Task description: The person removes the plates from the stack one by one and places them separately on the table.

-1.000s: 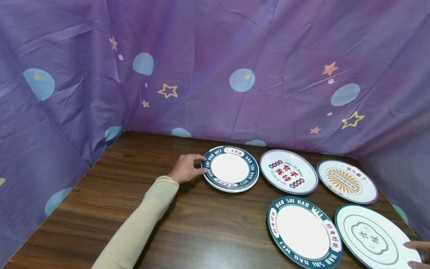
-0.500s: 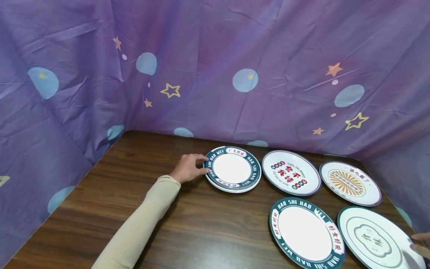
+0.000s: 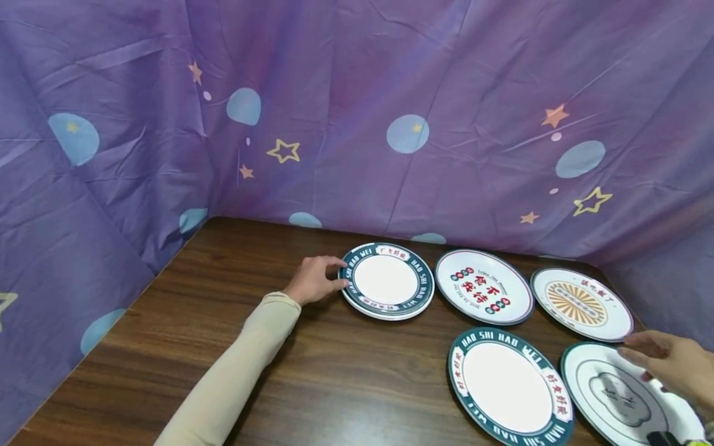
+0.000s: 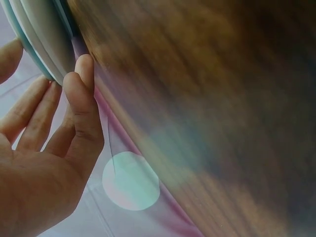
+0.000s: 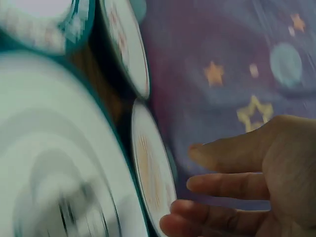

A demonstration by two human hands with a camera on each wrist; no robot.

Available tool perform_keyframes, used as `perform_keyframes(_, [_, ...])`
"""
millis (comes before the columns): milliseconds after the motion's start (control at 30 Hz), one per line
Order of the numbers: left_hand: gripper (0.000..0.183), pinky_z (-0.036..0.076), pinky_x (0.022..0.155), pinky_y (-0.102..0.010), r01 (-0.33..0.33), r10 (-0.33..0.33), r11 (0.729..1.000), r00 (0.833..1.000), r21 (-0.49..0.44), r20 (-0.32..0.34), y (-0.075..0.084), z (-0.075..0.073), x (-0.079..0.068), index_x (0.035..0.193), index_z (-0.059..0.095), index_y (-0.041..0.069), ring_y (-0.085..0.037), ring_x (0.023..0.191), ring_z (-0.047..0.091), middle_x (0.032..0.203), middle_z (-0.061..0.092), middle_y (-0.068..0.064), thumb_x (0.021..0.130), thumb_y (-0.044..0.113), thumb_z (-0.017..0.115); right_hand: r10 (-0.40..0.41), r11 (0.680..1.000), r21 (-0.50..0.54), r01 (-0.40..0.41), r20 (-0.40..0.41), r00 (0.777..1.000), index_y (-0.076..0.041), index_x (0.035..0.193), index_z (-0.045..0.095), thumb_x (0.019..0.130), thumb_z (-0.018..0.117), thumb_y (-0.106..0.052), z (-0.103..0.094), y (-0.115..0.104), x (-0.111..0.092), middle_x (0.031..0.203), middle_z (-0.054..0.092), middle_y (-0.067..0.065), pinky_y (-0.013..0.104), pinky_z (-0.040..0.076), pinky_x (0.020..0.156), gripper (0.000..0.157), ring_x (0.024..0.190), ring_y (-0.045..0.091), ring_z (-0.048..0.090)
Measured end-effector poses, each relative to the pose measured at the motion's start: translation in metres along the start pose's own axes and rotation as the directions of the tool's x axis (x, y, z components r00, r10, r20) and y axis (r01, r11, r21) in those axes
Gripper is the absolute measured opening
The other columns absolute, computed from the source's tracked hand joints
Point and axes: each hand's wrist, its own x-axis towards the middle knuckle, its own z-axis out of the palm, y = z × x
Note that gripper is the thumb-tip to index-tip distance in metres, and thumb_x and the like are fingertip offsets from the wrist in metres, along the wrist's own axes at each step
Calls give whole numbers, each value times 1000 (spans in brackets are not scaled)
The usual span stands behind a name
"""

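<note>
My left hand (image 3: 313, 280) reaches to the left edge of a small stack of dark-green-rimmed plates (image 3: 385, 279) on the table. Thumb and fingertips touch the rim, slightly bent. In the left wrist view the fingers (image 4: 34, 116) meet the edge of these plates (image 4: 42, 39). My right hand (image 3: 666, 362), empty, hovers over a white plate with a grey-green emblem (image 3: 625, 399) at the lower right. Its fingers point toward the rim of the plate with an orange sunburst (image 3: 580, 303). The right wrist view shows the fingers (image 5: 222, 185) loosely extended beside that plate (image 5: 153, 170).
A plate with red lettering (image 3: 484, 286) lies between the stack and the sunburst plate. Another green-rimmed plate (image 3: 510, 381) lies nearer, left of the emblem plate. A purple curtain (image 3: 334, 111) hangs behind the brown wooden table (image 3: 184, 322). A black and yellow-green object shows at lower right.
My right hand has left the emblem plate's right edge and moved up and left, over that plate toward the sunburst plate. The left hand stays at the stack's rim.
</note>
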Motion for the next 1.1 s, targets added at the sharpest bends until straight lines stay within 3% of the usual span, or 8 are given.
perform_keyframes(100, [42,42,117,-46,-2,2,1000,1000,-1,0,0,0,-1,127,69,14,-33,136,54,139,64,-11,88,28,78,-61,998,29,58,109,992,13,128,52,100,59,-37,1,-32,9,90,73,19,28,50,53,57,64,15,62])
perform_keyframes(233, [42,42,116,-46,-3,3,1000,1000,-1,-2,-1,-1,-1,126,69,14,-33,136,54,138,65,-11,88,28,78,-134,984,139,113,154,979,6,131,56,100,60,-36,14,-76,22,90,71,12,28,50,54,53,64,14,62])
perform_keyframes(300, [42,42,116,-45,-5,5,1000,1000,1,-4,-1,-2,-1,126,69,13,-33,136,54,138,65,-11,88,27,78,-170,968,212,130,181,969,4,133,55,99,61,-33,22,-95,29,87,70,10,29,50,54,51,64,13,61])
perform_keyframes(433, [43,43,116,-45,-3,3,1000,1000,5,4,-1,-4,0,126,69,14,-32,136,54,138,65,-11,87,28,78,-230,925,354,140,227,946,1,136,55,100,60,-30,34,-129,41,99,70,11,30,54,60,48,73,14,64])
perform_keyframes(567, [42,43,116,-46,6,-6,1000,1000,7,7,-1,-7,1,126,69,14,-33,136,54,138,65,-11,87,28,78,-293,878,448,168,225,929,1,135,56,100,60,-28,44,-161,53,114,67,15,31,57,67,45,82,15,67])
perform_keyframes(800, [43,42,117,-45,0,0,1000,1000,7,25,2,-6,2,127,69,14,-33,137,53,139,64,-11,87,29,78,-359,818,535,211,189,914,5,127,59,96,65,-17,61,-201,64,86,71,4,30,53,54,38,67,11,65])
perform_keyframes(967, [43,42,117,-45,8,-8,1000,1000,0,21,2,-5,2,125,69,13,-33,136,53,138,65,-12,87,28,79,-375,808,537,244,149,915,11,121,59,93,65,-7,81,-224,67,82,70,9,25,57,59,34,63,9,65])
perform_keyframes(1100, [42,42,116,-45,8,-7,1000,1000,-4,12,3,-4,2,125,69,13,-33,135,54,137,65,-12,86,28,79,-341,826,516,226,138,930,13,119,60,89,67,-4,96,-238,72,79,68,6,23,59,61,34,60,7,64])
